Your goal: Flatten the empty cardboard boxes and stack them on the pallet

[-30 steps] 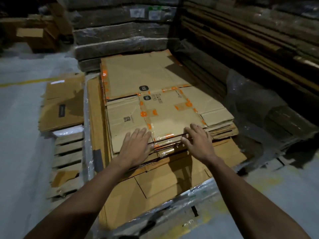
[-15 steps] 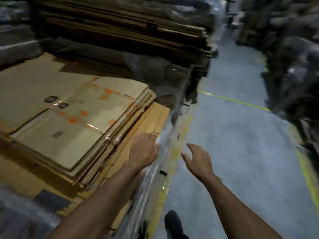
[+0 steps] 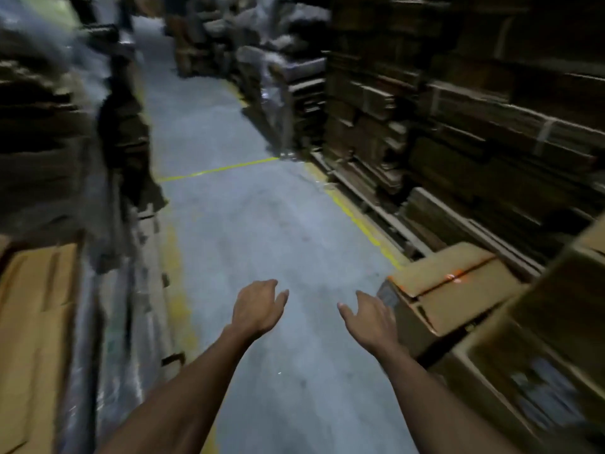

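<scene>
The fingers [image 3: 366,298] of the right hand [image 3: 371,317] are loosely spread and slightly curled, holding nothing; its thumb points inward. The left hand [image 3: 258,308] matches it, fingers relaxed and apart, also empty. Both hands hang palm-down above the concrete floor [image 3: 262,224] of a warehouse aisle, forearms stretched forward from the lower edge of the view, wrists level, the two hands near each other but not touching.

Just beside the right hand, on the floor at the aisle's right edge, stands an unflattened cardboard box [image 3: 448,290], its top flaps closed with orange tape [image 3: 455,276] along the seam. A second, larger carton [image 3: 537,339] sits nearer at the lower right, blurred. At the left edge lies flattened cardboard [image 3: 32,322], blurred. Yellow lines [image 3: 360,224] mark the floor, and tall cardboard stacks [image 3: 474,109] line the right side.

The box is probably light and fairly stiff at its corners, its panels likely to bow under pressure. A good hold would be opposite side walls or lower edges, one hand each; the taped seam would need splitting before collapsing it.
</scene>
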The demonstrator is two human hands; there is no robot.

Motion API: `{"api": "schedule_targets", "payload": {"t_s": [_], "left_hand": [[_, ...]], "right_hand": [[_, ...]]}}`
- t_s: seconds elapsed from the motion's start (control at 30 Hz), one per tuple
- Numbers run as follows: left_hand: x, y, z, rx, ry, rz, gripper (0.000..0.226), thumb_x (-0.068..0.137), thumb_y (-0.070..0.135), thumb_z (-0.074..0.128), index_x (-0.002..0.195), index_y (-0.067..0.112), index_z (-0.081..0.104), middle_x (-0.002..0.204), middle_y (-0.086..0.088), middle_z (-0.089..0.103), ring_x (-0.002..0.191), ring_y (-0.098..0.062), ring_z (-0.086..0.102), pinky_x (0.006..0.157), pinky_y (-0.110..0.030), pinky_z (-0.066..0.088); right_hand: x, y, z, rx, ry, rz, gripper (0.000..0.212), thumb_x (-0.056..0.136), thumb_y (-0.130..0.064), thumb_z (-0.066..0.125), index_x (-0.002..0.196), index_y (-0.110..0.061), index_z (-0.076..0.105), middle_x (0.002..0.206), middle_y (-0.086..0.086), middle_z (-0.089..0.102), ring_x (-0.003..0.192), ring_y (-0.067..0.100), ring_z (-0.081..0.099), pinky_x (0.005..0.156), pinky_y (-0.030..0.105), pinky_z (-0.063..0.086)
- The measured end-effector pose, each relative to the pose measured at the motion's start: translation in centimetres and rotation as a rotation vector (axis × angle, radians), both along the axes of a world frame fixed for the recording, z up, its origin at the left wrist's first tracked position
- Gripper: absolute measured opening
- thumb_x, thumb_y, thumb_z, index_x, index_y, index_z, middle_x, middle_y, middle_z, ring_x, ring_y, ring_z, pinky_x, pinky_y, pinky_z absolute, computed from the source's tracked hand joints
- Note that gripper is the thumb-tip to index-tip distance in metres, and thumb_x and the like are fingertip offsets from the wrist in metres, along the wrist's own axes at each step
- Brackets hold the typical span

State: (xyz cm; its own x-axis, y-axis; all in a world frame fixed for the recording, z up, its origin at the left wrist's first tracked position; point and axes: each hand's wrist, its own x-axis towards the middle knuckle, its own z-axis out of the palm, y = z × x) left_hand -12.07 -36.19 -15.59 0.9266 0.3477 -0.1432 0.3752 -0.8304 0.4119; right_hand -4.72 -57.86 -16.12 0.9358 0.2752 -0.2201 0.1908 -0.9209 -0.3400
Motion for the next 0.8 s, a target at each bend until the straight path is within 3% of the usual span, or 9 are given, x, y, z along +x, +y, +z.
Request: {"api": "schedule_targets", "payload": {"t_s": [0.2,0.33,0.43,0.6,0.8], "left_hand": [[8.0,-15.9,2.0,-0.016,-0.095,-0.211,0.057,0.103,0.049,0.035,0.142,0.01,0.051,0.14,-0.01,0.058,0.131,-0.026,0.05,0.108,-0.037,0.036],[13.0,-27.3,5.2,-0.103,-0.223,-0.318,0.072,0.091,0.057,0.026,0.137,0.01,0.057,0.137,-0.012,0.06,0.128,-0.029,0.053,0.105,-0.039,0.039],[15.9,-33.6,8.7,-0.147,-0.341,-0.394,0.069,0.093,0.056,0.029,0.135,0.01,0.059,0.135,-0.01,0.061,0.127,-0.027,0.053,0.103,-0.039,0.039],[22.3,-42.0,13.9,-0.143,-0.481,-0.546,0.06,0.099,0.055,0.036,0.138,0.014,0.056,0.135,-0.008,0.061,0.122,-0.025,0.056,0.099,-0.041,0.042],[30.9,-49.7,14.8,-0.163,-0.436,-0.707,0.068,0.097,0.058,0.035,0.144,0.013,0.05,0.145,-0.009,0.054,0.135,-0.026,0.047,0.104,-0.041,0.04]], "right_hand": [[2.7,-15.2,2.5,0.056,-0.108,-0.252,0.055,0.097,-0.057,0.043,0.138,-0.02,0.051,0.144,0.004,0.053,0.135,0.027,0.042,0.111,0.043,0.032],[4.8,-24.2,6.4,0.111,-0.193,-0.336,0.071,0.096,-0.063,0.037,0.153,-0.02,0.035,0.162,0.002,0.031,0.15,0.022,0.02,0.123,0.038,0.011],[6.2,-29.1,10.8,0.136,-0.319,-0.37,0.068,0.1,-0.058,0.039,0.157,-0.023,0.027,0.165,-0.002,0.021,0.153,0.018,0.009,0.124,0.036,0.003],[10.5,-37.2,16.5,0.124,-0.44,-0.559,0.066,0.101,-0.057,0.038,0.157,-0.023,0.026,0.165,-0.003,0.024,0.153,0.019,0.011,0.125,0.039,0.007],[16.2,-46.6,16.0,0.04,-0.434,-0.772,0.067,0.097,-0.06,0.042,0.152,-0.022,0.035,0.158,0.0,0.036,0.147,0.026,0.025,0.122,0.046,0.018]]}}
